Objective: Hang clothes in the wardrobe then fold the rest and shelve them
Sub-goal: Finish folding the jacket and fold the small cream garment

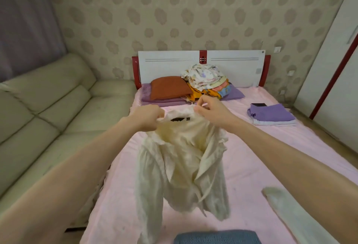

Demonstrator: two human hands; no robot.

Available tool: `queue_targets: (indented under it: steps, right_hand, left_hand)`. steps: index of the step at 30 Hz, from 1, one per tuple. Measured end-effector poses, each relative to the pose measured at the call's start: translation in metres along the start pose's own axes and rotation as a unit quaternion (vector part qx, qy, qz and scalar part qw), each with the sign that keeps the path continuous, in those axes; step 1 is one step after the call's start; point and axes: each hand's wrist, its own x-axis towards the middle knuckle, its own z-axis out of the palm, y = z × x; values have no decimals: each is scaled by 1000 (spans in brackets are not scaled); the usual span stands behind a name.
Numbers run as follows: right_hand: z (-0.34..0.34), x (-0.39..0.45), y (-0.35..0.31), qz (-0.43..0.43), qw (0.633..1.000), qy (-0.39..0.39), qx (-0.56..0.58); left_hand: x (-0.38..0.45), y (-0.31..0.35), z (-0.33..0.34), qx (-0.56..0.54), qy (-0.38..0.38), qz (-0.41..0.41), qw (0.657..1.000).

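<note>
Both hands hold one cream shirt [182, 158] up in the air over the pink bed [251, 166]. The left hand [148, 116] has its grip clamped on the collar at one side, and the right hand [210, 111] pinches the collar at the other side, with some fingers lifted. Between the two grips the neck opening shows a dark label [179, 119]. Below the grips the shirt hangs loose and twisted, the sleeves and the front panels fall toward the bed without order.

I think the step in hand is to open the shirt out, before it is hung or folded. To do this well, the two grips should move apart along the shoulder seams until the collar is stretched flat, then one short shake lets the sleeves fall straight. The front should face one way only.

Beyond the grips, near the headboard, waits a pile of mixed clothes [207, 79] beside an orange pillow [168, 87]. Far to the right of the right grip lies a folded purple stack [271, 115]. The wardrobe door [333, 65] stands further right
</note>
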Motion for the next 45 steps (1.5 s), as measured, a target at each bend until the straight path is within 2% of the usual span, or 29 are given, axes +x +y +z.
queue_targets:
  steps: [2, 4, 5, 7, 9, 11, 12, 14, 15, 17, 18, 21, 23, 24, 28, 30, 32, 34, 35, 36, 37, 38, 40, 42, 44, 45]
  right_hand:
    - [-3, -8, 1, -31, 992, -87, -81]
    - [-4, -14, 6, -86, 956, -141, -241]
    - [-4, -20, 10, -127, 921, -146, -337]
    - [-6, -28, 27, -285, 809, -108, -502]
    - [-14, -36, 47, -415, 703, -101, -569]
    - [-22, -40, 55, -463, 653, -128, -586]
    - [-24, -40, 56, -477, 634, -146, -591]
    - [-25, -45, 58, -501, 583, -177, -615]
    - [-24, -47, 61, -521, 548, -185, -627]
    - [-18, -51, 74, -561, 484, -216, -636]
    - [-15, -52, 80, -562, 472, -234, -638]
    - [-12, -49, 85, -550, 495, -277, -613]
    - [-17, -47, 82, -547, 485, -297, -615]
    - [-20, -46, 80, -547, 475, -301, -619]
    - [-24, -47, 68, -555, 399, -294, -668]
    - [-14, -54, 67, -562, 384, -301, -667]
    - [1, -65, 78, -567, 411, -336, -630]
    - [11, -77, 82, -521, 463, -364, -618]
    - [14, -79, 81, -498, 491, -372, -611]
    - [15, -79, 77, -469, 536, -373, -596]
    - [16, -78, 72, -399, 592, -397, -577]
    - [17, -76, 66, -328, 646, -395, -565]
    - [19, -73, 54, -141, 752, -385, -516]
    - [19, -64, 44, -48, 852, -338, -397]
    - [11, -56, 34, 14, 925, -280, -257]
    - [8, -53, 30, 42, 949, -246, -192]
  left_hand:
    - [-2, -8, 8, 11, -20, -16, 1000]
    - [-3, -14, 15, -54, -35, -6, 998]
    - [-4, -15, 18, -99, -29, 21, 994]
    - [-10, -13, 19, -179, 20, 116, 977]
    - [-17, -6, 12, -271, 54, 196, 941]
    - [-18, 0, 5, -313, 40, 209, 925]
    - [-14, 3, 3, -282, 15, 201, 938]
    - [-3, 9, 4, -143, -55, 169, 974]
    - [3, 12, 7, -77, -94, 148, 981]
    - [10, 15, 13, 41, -112, 157, 980]
    - [12, 15, 18, 84, -110, 172, 975]
    - [9, 15, 23, 200, -130, 215, 947]
    - [5, 16, 28, 249, -145, 238, 927]
    - [3, 15, 31, 261, -146, 251, 921]
    - [-7, 8, 36, 267, -151, 301, 903]
    - [-9, 7, 34, 305, -146, 323, 884]
    - [-12, 7, 35, 307, -147, 327, 881]
    - [-13, 8, 43, 239, -139, 306, 911]
    - [-14, 10, 47, 170, -125, 286, 935]
    - [-15, 11, 53, 68, -109, 252, 959]
    - [-18, 14, 56, -55, -93, 207, 972]
    - [-21, 18, 57, -181, -74, 168, 966]
    - [-27, 26, 54, -394, -15, 111, 912]
    - [-27, 34, 47, -554, 48, 35, 831]
    - [-20, 39, 40, -675, 106, -92, 724]
    - [-13, 40, 38, -706, 121, -154, 680]
